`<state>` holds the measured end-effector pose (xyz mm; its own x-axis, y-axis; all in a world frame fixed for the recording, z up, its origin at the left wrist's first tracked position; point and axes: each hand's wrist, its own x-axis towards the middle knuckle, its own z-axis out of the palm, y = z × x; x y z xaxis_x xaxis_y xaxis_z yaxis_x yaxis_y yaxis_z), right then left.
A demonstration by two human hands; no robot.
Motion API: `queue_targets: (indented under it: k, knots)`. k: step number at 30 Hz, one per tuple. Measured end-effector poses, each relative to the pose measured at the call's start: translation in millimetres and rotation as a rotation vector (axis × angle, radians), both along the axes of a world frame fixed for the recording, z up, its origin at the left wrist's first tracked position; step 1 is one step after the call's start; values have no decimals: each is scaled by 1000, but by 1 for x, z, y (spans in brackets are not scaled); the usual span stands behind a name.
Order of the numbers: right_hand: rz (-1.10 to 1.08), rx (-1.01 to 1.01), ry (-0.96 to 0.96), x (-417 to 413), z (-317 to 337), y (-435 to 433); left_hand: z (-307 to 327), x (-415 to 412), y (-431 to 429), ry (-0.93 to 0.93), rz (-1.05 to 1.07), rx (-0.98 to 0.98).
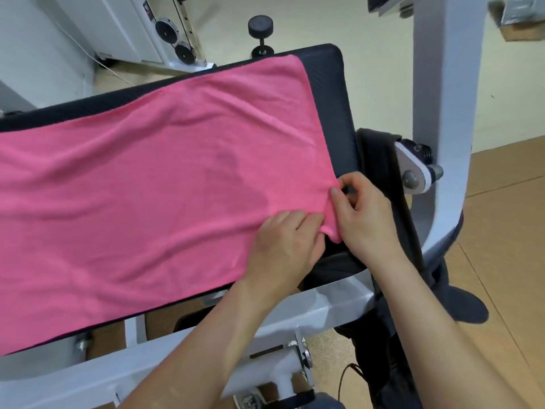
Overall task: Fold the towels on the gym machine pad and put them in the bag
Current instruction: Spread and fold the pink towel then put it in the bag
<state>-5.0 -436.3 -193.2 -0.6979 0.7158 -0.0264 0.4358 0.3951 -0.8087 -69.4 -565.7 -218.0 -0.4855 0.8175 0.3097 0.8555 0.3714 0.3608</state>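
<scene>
Left fingers (306, 222), right fingers (354, 180) round towel (147, 178)

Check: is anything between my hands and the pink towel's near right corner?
Nothing visible is. The left hand and right hand both grip the pink terry towel at that corner, where it lies spread on the black gym machine pad.

Fuzzy matt pink towel (153, 184), textured dark pad (330, 93), glossy painted metal frame (436, 84)
</scene>
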Motion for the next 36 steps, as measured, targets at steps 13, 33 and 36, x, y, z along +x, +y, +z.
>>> queue_targets:
  k: [13, 33, 36]
  knots:
    - [16, 413, -71, -34, 35, 4, 63, -97, -30, 1, 297, 151]
    - [-16, 364, 38, -149, 71, 82, 88, -136, 6, 163, 349, 150]
    - [37, 356, 16, -147, 74, 86, 54, -51, 24, 159, -7, -40]
